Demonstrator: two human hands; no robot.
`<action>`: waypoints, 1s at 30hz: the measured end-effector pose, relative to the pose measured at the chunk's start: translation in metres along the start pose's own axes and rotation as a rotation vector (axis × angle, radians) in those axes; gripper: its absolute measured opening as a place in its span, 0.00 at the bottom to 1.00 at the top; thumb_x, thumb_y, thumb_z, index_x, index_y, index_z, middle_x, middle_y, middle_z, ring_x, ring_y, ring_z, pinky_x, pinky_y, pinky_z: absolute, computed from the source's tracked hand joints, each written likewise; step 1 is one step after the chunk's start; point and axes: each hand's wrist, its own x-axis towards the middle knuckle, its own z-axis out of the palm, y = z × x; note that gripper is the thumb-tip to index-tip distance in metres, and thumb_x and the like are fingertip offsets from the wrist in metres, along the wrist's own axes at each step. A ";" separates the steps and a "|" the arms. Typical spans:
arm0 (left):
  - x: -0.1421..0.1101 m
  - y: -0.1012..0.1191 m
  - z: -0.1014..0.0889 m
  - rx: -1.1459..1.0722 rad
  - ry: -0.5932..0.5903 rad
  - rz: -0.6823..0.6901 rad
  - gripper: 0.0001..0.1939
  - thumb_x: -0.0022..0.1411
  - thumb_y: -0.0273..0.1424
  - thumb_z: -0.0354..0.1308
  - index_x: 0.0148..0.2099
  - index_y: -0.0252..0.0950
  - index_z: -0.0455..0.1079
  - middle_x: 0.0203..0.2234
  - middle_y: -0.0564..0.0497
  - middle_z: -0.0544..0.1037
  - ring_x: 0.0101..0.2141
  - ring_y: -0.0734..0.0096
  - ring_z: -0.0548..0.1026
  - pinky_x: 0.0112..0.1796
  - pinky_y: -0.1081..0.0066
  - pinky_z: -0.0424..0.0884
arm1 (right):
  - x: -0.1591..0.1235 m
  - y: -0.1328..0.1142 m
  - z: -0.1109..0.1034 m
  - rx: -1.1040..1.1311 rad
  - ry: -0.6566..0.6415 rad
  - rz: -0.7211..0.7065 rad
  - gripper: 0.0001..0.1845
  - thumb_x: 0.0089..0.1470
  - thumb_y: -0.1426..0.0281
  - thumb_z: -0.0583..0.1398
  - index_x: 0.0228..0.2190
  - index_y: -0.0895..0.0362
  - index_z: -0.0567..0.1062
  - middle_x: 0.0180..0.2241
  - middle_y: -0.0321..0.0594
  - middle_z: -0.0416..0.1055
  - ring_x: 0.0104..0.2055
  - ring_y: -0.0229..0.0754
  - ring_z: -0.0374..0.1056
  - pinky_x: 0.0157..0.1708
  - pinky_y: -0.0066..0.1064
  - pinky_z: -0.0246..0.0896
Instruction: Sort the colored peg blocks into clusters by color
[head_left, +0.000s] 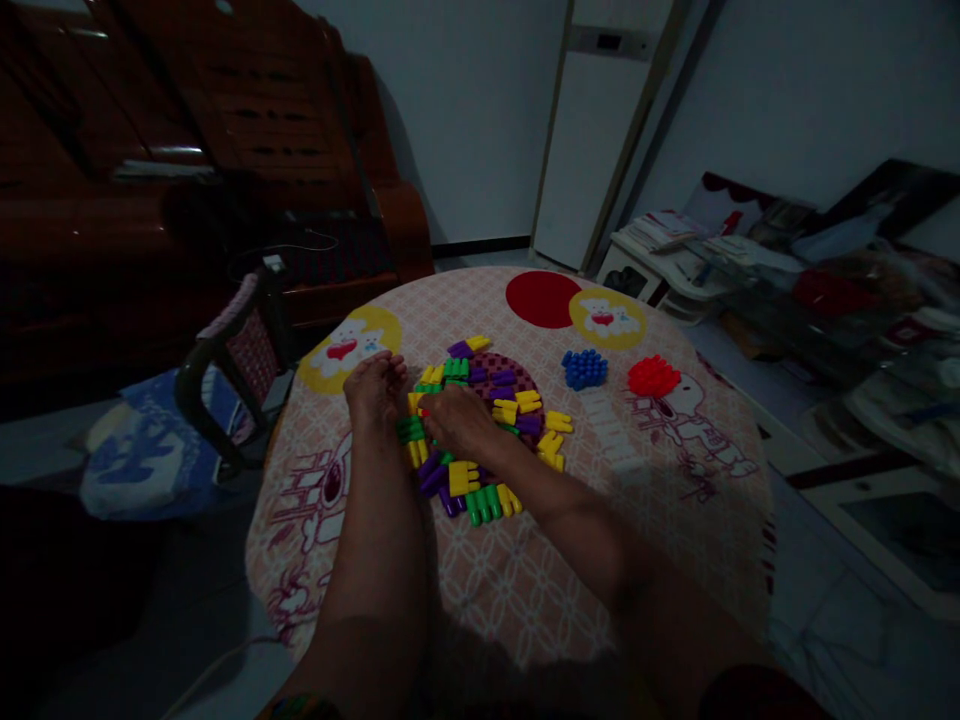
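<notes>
A loose pile of plastic building blocks with rounded prongs covers the middle of the round table; among them are a yellow block (463, 478), a green block (484, 505) and a purple block (451, 500). My right hand (456, 418) reaches into the pile's left part, fingers closed around a small red block (425, 412), mostly hidden by them. At the pile's left edge, my left hand (375, 390) is raised with its fingers curled in. What those fingers hold, if anything, is hidden.
Blue blocks (585, 369) and red blocks (654, 376) stand in separate clusters to the right on the patterned tablecloth (525, 580). A chair (232, 370) is at the left, a wooden sofa (285, 130) behind. A cluttered cabinet (847, 420) lines the right side.
</notes>
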 end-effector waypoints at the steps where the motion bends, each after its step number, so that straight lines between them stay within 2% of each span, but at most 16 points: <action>1: 0.000 0.000 0.001 -0.001 -0.003 -0.002 0.07 0.52 0.21 0.55 0.34 0.33 0.70 0.24 0.52 0.77 0.21 0.79 0.74 0.26 0.79 0.72 | -0.006 0.002 -0.005 0.023 0.029 0.018 0.11 0.63 0.73 0.55 0.42 0.57 0.77 0.39 0.46 0.78 0.45 0.49 0.70 0.45 0.38 0.63; 6: -0.004 0.002 0.004 0.025 0.013 -0.035 0.07 0.53 0.20 0.52 0.34 0.32 0.70 0.23 0.52 0.76 0.20 0.79 0.73 0.25 0.80 0.73 | -0.053 0.034 -0.021 0.101 0.211 0.215 0.13 0.61 0.71 0.56 0.44 0.55 0.78 0.43 0.43 0.78 0.47 0.47 0.70 0.46 0.35 0.62; 10: -0.005 0.002 0.005 0.041 -0.014 -0.026 0.07 0.53 0.20 0.53 0.34 0.33 0.69 0.24 0.52 0.76 0.21 0.79 0.73 0.25 0.79 0.73 | -0.106 0.073 -0.024 0.076 0.189 0.359 0.15 0.58 0.72 0.58 0.46 0.56 0.78 0.44 0.45 0.79 0.46 0.47 0.72 0.46 0.34 0.62; 14: -0.004 0.001 0.006 0.067 0.003 -0.030 0.07 0.53 0.20 0.52 0.34 0.34 0.69 0.23 0.52 0.76 0.20 0.79 0.72 0.24 0.79 0.72 | -0.155 0.102 -0.026 0.064 0.170 0.350 0.19 0.59 0.71 0.57 0.50 0.56 0.78 0.48 0.47 0.79 0.50 0.47 0.72 0.51 0.35 0.62; 17: -0.005 0.001 0.007 0.066 0.010 -0.039 0.08 0.53 0.19 0.52 0.34 0.34 0.70 0.23 0.52 0.76 0.20 0.79 0.71 0.25 0.79 0.72 | -0.184 0.118 -0.031 0.115 0.230 0.423 0.17 0.58 0.68 0.56 0.45 0.56 0.80 0.43 0.46 0.80 0.43 0.46 0.75 0.46 0.35 0.65; 19: -0.005 0.002 0.008 0.061 0.015 -0.043 0.08 0.54 0.19 0.52 0.34 0.33 0.70 0.24 0.52 0.76 0.20 0.79 0.71 0.24 0.80 0.72 | -0.201 0.130 -0.036 0.198 0.341 0.525 0.14 0.54 0.67 0.58 0.40 0.56 0.80 0.36 0.43 0.80 0.36 0.45 0.74 0.39 0.34 0.66; 23: -0.005 0.001 0.007 0.073 0.013 -0.055 0.08 0.53 0.19 0.52 0.34 0.34 0.70 0.23 0.52 0.76 0.20 0.79 0.71 0.23 0.80 0.71 | -0.228 0.164 -0.048 0.319 0.697 0.801 0.12 0.45 0.64 0.60 0.31 0.57 0.78 0.25 0.38 0.76 0.27 0.43 0.71 0.29 0.31 0.64; 25: -0.003 0.000 0.007 0.082 0.001 -0.054 0.08 0.53 0.20 0.53 0.34 0.34 0.70 0.23 0.52 0.76 0.20 0.78 0.71 0.24 0.79 0.71 | -0.237 0.184 -0.053 0.251 0.854 0.965 0.09 0.42 0.64 0.61 0.27 0.56 0.75 0.22 0.37 0.73 0.25 0.42 0.69 0.28 0.31 0.62; 27: -0.003 0.000 0.007 0.087 -0.006 -0.047 0.07 0.53 0.20 0.53 0.33 0.34 0.69 0.23 0.52 0.76 0.20 0.79 0.71 0.24 0.79 0.71 | -0.241 0.202 -0.055 0.108 0.954 1.070 0.06 0.42 0.66 0.60 0.24 0.55 0.73 0.22 0.38 0.72 0.25 0.43 0.68 0.30 0.33 0.63; 30: -0.005 0.000 0.008 0.103 0.011 -0.039 0.07 0.54 0.20 0.52 0.33 0.33 0.69 0.23 0.52 0.76 0.20 0.79 0.71 0.24 0.79 0.71 | -0.241 0.224 -0.055 -0.097 0.999 1.122 0.06 0.44 0.69 0.58 0.27 0.56 0.74 0.25 0.43 0.75 0.29 0.46 0.70 0.37 0.37 0.65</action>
